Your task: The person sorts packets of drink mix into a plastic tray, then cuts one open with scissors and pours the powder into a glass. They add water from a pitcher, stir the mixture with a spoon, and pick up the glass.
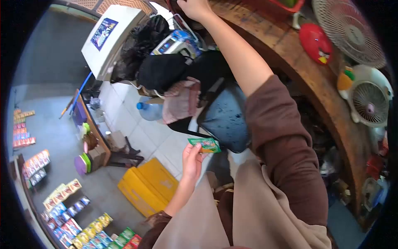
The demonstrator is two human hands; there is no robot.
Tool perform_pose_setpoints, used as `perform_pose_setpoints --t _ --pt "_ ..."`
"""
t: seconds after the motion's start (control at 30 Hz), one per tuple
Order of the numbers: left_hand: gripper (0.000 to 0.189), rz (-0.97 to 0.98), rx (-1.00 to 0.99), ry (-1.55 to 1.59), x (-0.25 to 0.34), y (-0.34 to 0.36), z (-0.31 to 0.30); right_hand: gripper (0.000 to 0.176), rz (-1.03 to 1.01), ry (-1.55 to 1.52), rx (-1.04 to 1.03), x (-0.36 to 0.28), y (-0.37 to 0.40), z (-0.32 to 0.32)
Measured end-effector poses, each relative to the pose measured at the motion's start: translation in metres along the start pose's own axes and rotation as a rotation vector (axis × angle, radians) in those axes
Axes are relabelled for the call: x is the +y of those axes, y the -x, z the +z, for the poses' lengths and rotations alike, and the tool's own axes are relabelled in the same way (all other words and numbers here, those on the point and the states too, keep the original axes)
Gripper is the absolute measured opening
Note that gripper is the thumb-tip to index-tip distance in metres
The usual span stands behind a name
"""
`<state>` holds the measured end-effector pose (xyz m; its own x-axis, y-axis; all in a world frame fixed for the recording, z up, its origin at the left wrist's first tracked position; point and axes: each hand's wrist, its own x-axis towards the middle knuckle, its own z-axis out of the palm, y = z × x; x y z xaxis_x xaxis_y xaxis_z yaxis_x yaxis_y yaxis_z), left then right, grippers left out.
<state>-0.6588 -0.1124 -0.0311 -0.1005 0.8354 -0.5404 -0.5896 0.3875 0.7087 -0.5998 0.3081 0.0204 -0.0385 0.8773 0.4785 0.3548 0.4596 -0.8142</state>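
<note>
My left hand [192, 159] pinching a flat, glossy green sachet [204, 144], long axis across view, right hand [195, 8] on the wooden bench [290, 54], grip unclear

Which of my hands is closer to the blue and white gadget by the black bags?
Right. The right hand is just beyond the blue and white gadget, at the frame's top. The left hand is far from it, lower down, holding a green sachet.
</note>
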Motion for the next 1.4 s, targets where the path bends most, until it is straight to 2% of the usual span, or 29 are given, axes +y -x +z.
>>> perform_pose_setpoints --t 0.03,0.1,0.13,0.17,0.23,0.27,0.3,0.37,0.43,0.5,0.57,0.6,0.63,0.67,0.7,0.77,0.83,0.9,0.97,1.07,1.13,1.17,1.23,1.27,1.3,1.37,1.4 --pt "0.012 -0.001 0.046 0.011 0.011 -0.004 -0.004 0.036 0.008 -0.021 0.024 0.002 -0.014 0.019" --pt "0.014 -0.003 0.072 0.010 0.022 -0.009 -0.023 0.050 0.081 0.059 0.106 0.003 -0.040 0.049" --pt "0.014 0.001 0.065 -0.009 0.028 -0.010 -0.030 0.063 0.124 0.056 -0.001 0.010 -0.054 0.060" --pt "0.014 -0.007 0.091 0.001 0.032 -0.012 -0.037 0.054 0.101 0.023 0.080 0.022 -0.067 0.081" --pt "0.013 -0.020 0.108 0.001 0.043 -0.019 -0.046 0.042 0.154 -0.067 -0.042 0.013 -0.080 0.082" --pt "0.014 -0.018 0.111 0.024 0.046 -0.022 -0.049 0.032 0.248 -0.111 -0.020 0.007 -0.079 0.086" --pt "0.014 -0.026 0.121 0.051 0.047 -0.021 -0.053 0.033 0.339 -0.102 0.037 0.001 -0.080 0.091" --pt "0.015 -0.048 0.102 0.063 0.049 -0.025 -0.055 0.037 0.226 -0.090 0.044 -0.027 -0.059 0.069" --pt "0.015 -0.040 0.046 0.058 0.053 -0.030 -0.054 0.020 0.031 -0.032 0.346 -0.037 -0.046 0.085" --pt "0.016 -0.039 -0.006 0.042 0.057 -0.036 -0.047 0.018 -0.092 -0.001 0.216 -0.050 -0.021 0.058" --pt "0.017 -0.015 -0.042 0.038 0.064 -0.045 -0.030 0.019 -0.040 -0.217 0.137 -0.068 0.024 0.026" --pt "0.016 -0.009 -0.081 0.037 0.067 -0.050 -0.025 0.022 0.060 -0.397 -0.047 -0.079 0.052 -0.001" --pt "0.016 -0.020 -0.131 0.036 0.071 -0.055 -0.020 0.027 0.047 -0.630 -0.072 -0.076 0.079 -0.008" --pt "0.017 0.013 -0.162 -0.021 0.076 -0.061 -0.013 0.029 0.284 -0.750 -0.208 -0.090 0.110 -0.040" --pt "0.018 0.043 -0.197 -0.075 0.081 -0.067 -0.003 0.030 0.328 -0.729 -0.232 -0.094 0.141 -0.067" --pt "0.020 0.059 -0.336 -0.084 0.088 -0.078 0.024 0.030 0.356 -0.606 -0.093 -0.106 0.205 -0.117" --pt "0.021 0.051 -0.450 -0.159 0.086 -0.082 0.062 0.030 0.198 -0.465 0.230 -0.107 0.271 -0.152" --pt "0.019 0.012 -0.601 -0.229 0.068 -0.075 0.105 0.027 0.225 -0.240 0.307 -0.128 0.331 -0.205" --pt "0.015 -0.075 -0.850 -0.359 0.042 -0.053 0.146 0.022 0.423 -0.221 0.312 -0.141 0.396 -0.244" --pt "0.016 -0.227 -1.126 -0.441 -0.020 0.002 0.199 0.021 0.529 -0.116 0.447 -0.174 0.483 -0.291" --pt "0.018 -0.297 -1.249 -0.435 -0.078 0.046 0.225 0.018 0.606 0.091 0.718 -0.192 0.536 -0.316" --pt "0.018 -0.329 -1.286 -0.438 -0.105 0.074 0.234 0.018 0.603 0.118 0.757 -0.207 0.561 -0.329" --pt "0.016 -0.386 -1.358 -0.447 -0.161 0.130 0.247 0.016 0.667 0.858 0.842 -0.247 0.601 -0.360" --pt "0.016 -0.426 -1.366 -0.467 -0.188 0.156 0.252 0.017 0.650 0.864 0.877 -0.255 0.629 -0.375" --pt "0.016 -0.451 -1.394 -0.463 -0.210 0.187 0.258 0.014 0.565 0.762 0.873 -0.262 0.659 -0.391" --pt "0.016 -0.595 -1.428 -0.444 -0.243 0.243 0.262 0.014 0.569 0.475 0.870 -0.291 0.702 -0.420" --pt "0.016 -0.657 -1.468 -0.410 -0.267 0.258 0.262 0.013 0.558 0.509 0.874 -0.304 0.721 -0.433"
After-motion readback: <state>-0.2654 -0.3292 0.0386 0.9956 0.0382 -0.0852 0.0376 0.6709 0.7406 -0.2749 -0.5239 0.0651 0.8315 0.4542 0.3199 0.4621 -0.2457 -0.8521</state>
